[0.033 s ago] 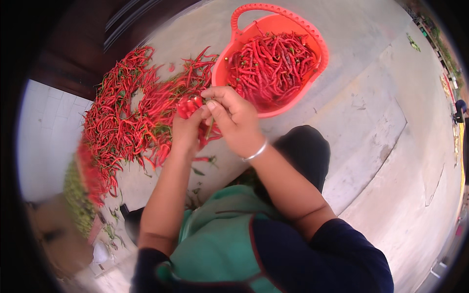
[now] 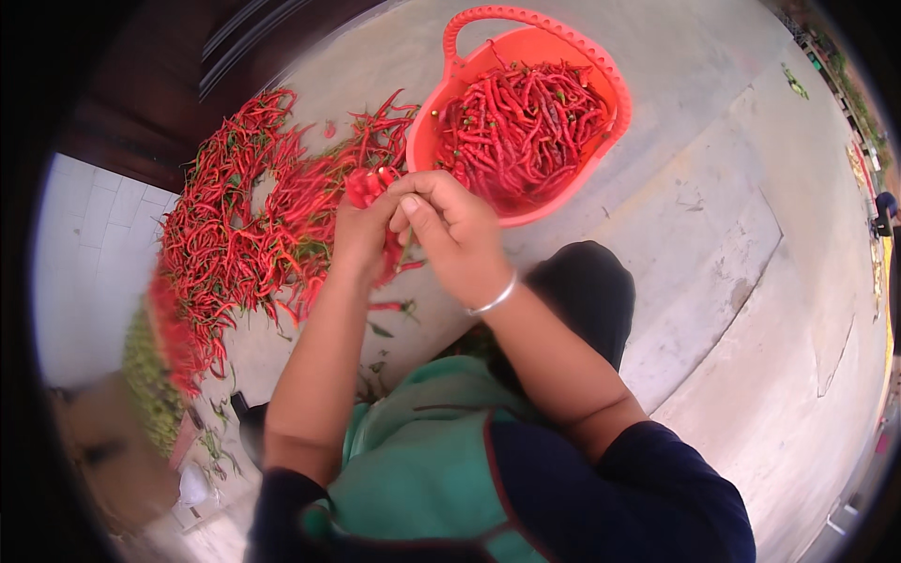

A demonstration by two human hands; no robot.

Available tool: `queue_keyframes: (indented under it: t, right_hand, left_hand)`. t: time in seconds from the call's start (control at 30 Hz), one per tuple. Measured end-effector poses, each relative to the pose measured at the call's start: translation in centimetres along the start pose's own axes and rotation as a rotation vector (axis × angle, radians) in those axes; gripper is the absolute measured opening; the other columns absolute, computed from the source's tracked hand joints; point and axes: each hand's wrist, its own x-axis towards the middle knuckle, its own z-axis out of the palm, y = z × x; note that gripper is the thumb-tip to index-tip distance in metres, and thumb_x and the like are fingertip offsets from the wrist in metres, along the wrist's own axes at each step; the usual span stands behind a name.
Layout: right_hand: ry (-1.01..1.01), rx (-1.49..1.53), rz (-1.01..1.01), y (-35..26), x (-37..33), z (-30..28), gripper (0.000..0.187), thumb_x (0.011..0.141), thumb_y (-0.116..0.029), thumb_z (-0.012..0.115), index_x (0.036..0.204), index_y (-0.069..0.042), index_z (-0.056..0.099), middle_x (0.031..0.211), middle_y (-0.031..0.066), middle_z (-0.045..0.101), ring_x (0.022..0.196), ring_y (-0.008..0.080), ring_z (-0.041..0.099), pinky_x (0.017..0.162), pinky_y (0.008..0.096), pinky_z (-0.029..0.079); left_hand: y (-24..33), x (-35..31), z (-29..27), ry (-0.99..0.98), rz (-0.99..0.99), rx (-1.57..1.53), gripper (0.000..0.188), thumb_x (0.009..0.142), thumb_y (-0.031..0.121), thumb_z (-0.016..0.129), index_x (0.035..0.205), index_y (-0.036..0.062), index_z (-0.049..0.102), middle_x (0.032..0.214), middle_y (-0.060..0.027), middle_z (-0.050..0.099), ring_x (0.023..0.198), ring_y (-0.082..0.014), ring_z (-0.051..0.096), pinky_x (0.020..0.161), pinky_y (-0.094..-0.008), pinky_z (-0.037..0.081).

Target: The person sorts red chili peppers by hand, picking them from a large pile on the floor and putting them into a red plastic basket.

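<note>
A bunch of red chili peppers (image 2: pixel 369 184) is gripped in my left hand (image 2: pixel 359 236), its red ends poking out above the fingers. My right hand (image 2: pixel 458 230), with a silver bangle at its wrist, is closed and presses against the left one. Greenish stems show below the right fingers, but what exactly those fingers pinch is hidden. Just beyond the hands stands a red plastic basket (image 2: pixel 621 98) with a looped handle, holding many red chilies (image 2: pixel 526 127). To the left spreads a large heap of red chilies (image 2: pixel 221 225) with green stems.
A few loose chilies and green bits (image 2: pixel 380 330) lie on the concrete floor (image 2: pixel 713 235) below my hands. My dark-clad knee (image 2: pixel 587 291) juts up on the right. At the far left are a green heap (image 2: pixel 150 375) and a dark panel (image 2: pixel 141 122).
My right hand's fingers have shifted slightly over the left hand and cover more of it. The bunch of chilies has turned a little. Basket and heap are unchanged.
</note>
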Motion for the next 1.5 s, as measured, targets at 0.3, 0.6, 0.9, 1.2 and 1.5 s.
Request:
queue_keyframes:
  t: [0.3, 0.6, 0.9, 1.2, 1.5]
  right_hand:
    - [-0.397, -0.613, 0.079, 6.2, -1.2, 2.7, 0.010, 0.082, -0.015, 0.049, 0.085, -0.006, 0.052, 0.074, 0.0137, 0.059, 0.065, 0.0304, 0.057, 0.059, 0.0385, 0.045]
    - [-0.966, -1.260, 0.333, 19.1, -6.1, 5.9, 0.016, 0.076, -0.010, 0.047, 0.086, -0.004, 0.059, 0.091, 0.0146, 0.061, 0.086, 0.0297, 0.059, 0.077, 0.0383, 0.047]
    - [-0.815, -1.298, 0.084, 25.5, -6.0, 9.2, 0.016, 0.072, -0.004, 0.049, 0.087, -0.006, 0.055, 0.095, 0.0142, 0.053, 0.080, 0.0325, 0.058, 0.072, 0.0403, 0.048]
    - [-0.643, -0.614, -0.185, 14.4, -9.2, 12.7, 0.022, 0.072, -0.004, 0.055, 0.093, -0.007, 0.057, 0.091, 0.0085, 0.057, 0.071, 0.0227, 0.058, 0.065, 0.0288, 0.048]
    - [-0.538, -0.545, 0.675, 15.2, -7.7, 10.6, 0.017, 0.077, -0.015, 0.062, 0.091, -0.005, 0.061, 0.085, 0.0073, 0.061, 0.072, 0.0134, 0.058, 0.062, 0.0250, 0.046]
  left_hand:
    - [-1.7, 2.0, -4.7, 0.128, -0.121, 0.253, 0.048, 0.081, 0.025, 0.059, 0.121, 0.0027, 0.044, 0.115, -0.0094, 0.050, 0.113, -0.0183, 0.044, 0.091, -0.0324, 0.034]
    - [-14.6, -10.1, -23.3, 0.584, -0.469, -0.199, 0.024, 0.083, 0.016, 0.054, 0.106, 0.0089, 0.053, 0.107, -0.0022, 0.055, 0.106, -0.0169, 0.049, 0.091, -0.0338, 0.031]
    - [-15.2, -8.7, -24.0, 0.423, -0.471, -0.384, 0.025, 0.085, 0.020, 0.053, 0.107, 0.0075, 0.053, 0.107, -0.0051, 0.056, 0.102, -0.0186, 0.052, 0.090, -0.0343, 0.036]
    - [-14.3, -7.5, -20.5, 0.090, -0.433, -0.315, 0.024, 0.088, 0.025, 0.052, 0.101, 0.0053, 0.055, 0.093, -0.0057, 0.060, 0.084, -0.0154, 0.058, 0.072, -0.0291, 0.047]
    - [-14.3, -9.7, -18.6, -0.099, -0.474, -0.092, 0.019, 0.090, 0.022, 0.047, 0.092, 0.0054, 0.055, 0.070, -0.0020, 0.054, 0.060, -0.0103, 0.052, 0.054, -0.0236, 0.042]
